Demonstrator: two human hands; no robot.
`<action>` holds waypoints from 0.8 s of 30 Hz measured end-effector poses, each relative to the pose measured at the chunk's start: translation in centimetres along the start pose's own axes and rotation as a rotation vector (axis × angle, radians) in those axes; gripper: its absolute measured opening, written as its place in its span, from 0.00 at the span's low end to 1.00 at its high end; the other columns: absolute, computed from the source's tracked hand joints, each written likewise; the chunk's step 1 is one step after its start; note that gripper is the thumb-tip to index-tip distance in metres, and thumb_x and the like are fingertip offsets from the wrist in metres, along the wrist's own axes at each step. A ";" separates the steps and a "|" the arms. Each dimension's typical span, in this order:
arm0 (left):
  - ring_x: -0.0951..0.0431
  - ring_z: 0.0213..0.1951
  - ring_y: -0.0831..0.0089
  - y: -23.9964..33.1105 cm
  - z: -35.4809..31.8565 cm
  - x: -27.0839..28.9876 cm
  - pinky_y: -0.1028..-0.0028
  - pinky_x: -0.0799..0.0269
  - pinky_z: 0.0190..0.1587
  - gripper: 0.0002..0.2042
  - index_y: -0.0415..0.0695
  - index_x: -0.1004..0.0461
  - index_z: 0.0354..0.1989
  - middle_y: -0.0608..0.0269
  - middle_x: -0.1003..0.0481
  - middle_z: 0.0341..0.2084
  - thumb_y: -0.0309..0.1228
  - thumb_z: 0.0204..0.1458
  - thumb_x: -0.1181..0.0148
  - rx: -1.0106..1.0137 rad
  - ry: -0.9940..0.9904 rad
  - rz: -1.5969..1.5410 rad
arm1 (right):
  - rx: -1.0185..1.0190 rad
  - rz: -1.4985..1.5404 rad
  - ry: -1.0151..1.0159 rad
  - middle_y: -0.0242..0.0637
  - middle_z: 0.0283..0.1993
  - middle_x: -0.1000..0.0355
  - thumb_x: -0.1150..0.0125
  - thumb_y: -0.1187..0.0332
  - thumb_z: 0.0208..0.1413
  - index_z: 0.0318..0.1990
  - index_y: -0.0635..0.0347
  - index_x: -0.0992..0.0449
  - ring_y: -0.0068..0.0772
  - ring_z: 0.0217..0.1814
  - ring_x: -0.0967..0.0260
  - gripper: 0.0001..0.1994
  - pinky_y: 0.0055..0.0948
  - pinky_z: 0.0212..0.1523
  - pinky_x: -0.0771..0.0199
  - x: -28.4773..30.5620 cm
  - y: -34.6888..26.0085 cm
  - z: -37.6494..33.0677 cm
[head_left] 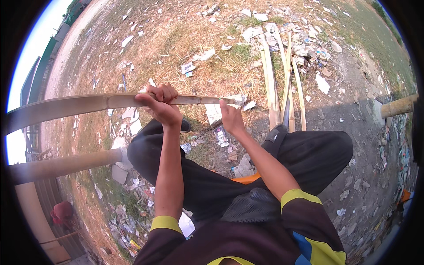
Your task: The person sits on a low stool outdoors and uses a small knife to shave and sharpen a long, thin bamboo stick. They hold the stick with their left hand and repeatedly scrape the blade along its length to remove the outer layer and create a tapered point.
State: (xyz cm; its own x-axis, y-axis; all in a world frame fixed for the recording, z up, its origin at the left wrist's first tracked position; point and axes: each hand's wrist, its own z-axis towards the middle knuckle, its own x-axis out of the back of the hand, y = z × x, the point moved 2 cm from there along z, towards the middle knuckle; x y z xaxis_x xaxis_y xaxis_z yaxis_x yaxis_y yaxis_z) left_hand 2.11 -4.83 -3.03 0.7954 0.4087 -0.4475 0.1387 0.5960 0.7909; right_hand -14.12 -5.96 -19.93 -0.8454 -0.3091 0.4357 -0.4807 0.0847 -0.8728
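A long split bamboo strip [79, 104] runs level across the view in front of me, from the far left edge to just past the middle. A dark joint ring shows on it, left of my hands. My left hand [163, 105] is wrapped round the strip, fingers curled over its top edge. Toward the strip's narrow right end, my right hand [232, 118] is closed with its thumb against the bamboo. The fingers' undersides are hidden there. Both forearms reach up over my bent legs in dark trousers [309, 150].
Several pale bamboo strips [268, 84] lie on the ground ahead, right of centre, their near ends by my foot. A thick bamboo pole [66, 166] stands out at left, another [397, 106] at right. Paper scraps litter the dry grass. Something orange [246, 178] shows beneath me.
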 end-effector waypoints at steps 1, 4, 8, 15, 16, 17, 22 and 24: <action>0.56 0.15 0.80 0.1 0.0 0.0 0.77 0.57 0.17 0.28 0.48 0.52 0.18 0.73 0.55 0.10 0.61 0.54 0.65 -0.003 0.006 -0.010 | 0.080 0.062 -0.064 0.59 0.24 0.30 0.70 0.45 0.60 0.21 0.68 0.29 0.60 0.33 0.32 0.34 0.48 0.39 0.36 -0.5 -1.3 -0.4; 0.57 0.15 0.80 0.4 -0.3 0.3 0.76 0.59 0.18 0.28 0.48 0.52 0.17 0.73 0.55 0.10 0.62 0.54 0.67 -0.006 0.014 0.013 | 0.053 0.049 -0.048 0.58 0.20 0.33 0.68 0.47 0.61 0.18 0.69 0.32 0.57 0.26 0.34 0.33 0.47 0.33 0.38 -1.2 -4.1 -2.3; 0.58 0.15 0.80 0.3 -0.8 0.0 0.76 0.61 0.18 0.28 0.48 0.52 0.17 0.73 0.56 0.10 0.61 0.54 0.68 -0.023 0.019 0.009 | 0.144 0.132 -0.017 0.59 0.19 0.35 0.65 0.49 0.61 0.18 0.71 0.32 0.58 0.23 0.34 0.32 0.47 0.30 0.39 -0.7 -5.0 -3.2; 0.60 0.16 0.79 0.3 0.3 1.9 0.75 0.61 0.20 0.29 0.50 0.55 0.16 0.74 0.59 0.10 0.64 0.53 0.69 -0.031 0.167 0.090 | 0.008 -0.200 -0.027 0.58 0.20 0.30 0.70 0.47 0.61 0.22 0.68 0.27 0.59 0.28 0.30 0.34 0.49 0.35 0.31 -2.2 -4.3 -1.8; 0.60 0.16 0.79 0.5 0.4 2.4 0.75 0.61 0.20 0.29 0.51 0.56 0.16 0.74 0.59 0.10 0.64 0.53 0.68 -0.011 0.178 0.071 | 0.022 -0.251 -0.026 0.58 0.20 0.30 0.70 0.47 0.61 0.22 0.68 0.26 0.59 0.28 0.30 0.34 0.49 0.35 0.31 -1.9 -4.1 -2.0; 0.60 0.16 0.79 0.6 0.4 2.7 0.76 0.61 0.20 0.29 0.51 0.57 0.15 0.74 0.59 0.10 0.64 0.53 0.69 0.020 0.180 0.030 | 0.118 -0.251 -0.030 0.57 0.20 0.30 0.70 0.47 0.61 0.22 0.67 0.26 0.59 0.28 0.29 0.33 0.50 0.34 0.30 -1.8 -4.3 -1.9; 0.60 0.15 0.79 0.8 -0.3 2.3 0.76 0.61 0.19 0.29 0.51 0.55 0.15 0.75 0.59 0.10 0.63 0.53 0.70 -0.014 0.105 -0.005 | -0.137 -0.392 0.051 0.54 0.22 0.29 0.70 0.48 0.61 0.21 0.66 0.27 0.51 0.25 0.29 0.33 0.45 0.30 0.31 2.5 0.3 -0.9; 0.58 0.14 0.79 0.3 -0.7 1.2 0.76 0.60 0.18 0.29 0.49 0.54 0.16 0.74 0.57 0.09 0.63 0.53 0.69 0.012 0.019 0.002 | -0.114 -0.341 0.090 0.54 0.21 0.30 0.69 0.47 0.61 0.19 0.65 0.28 0.51 0.25 0.30 0.33 0.46 0.30 0.33 1.7 1.3 -1.1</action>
State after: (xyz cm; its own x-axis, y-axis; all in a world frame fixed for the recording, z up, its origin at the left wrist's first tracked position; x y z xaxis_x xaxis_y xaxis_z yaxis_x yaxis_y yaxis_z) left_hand 2.70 -3.65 -3.67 0.7842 0.4233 -0.4538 0.1439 0.5872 0.7966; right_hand -16.45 -5.38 -20.12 -0.6464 -0.2539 0.7195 -0.7572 0.0972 -0.6460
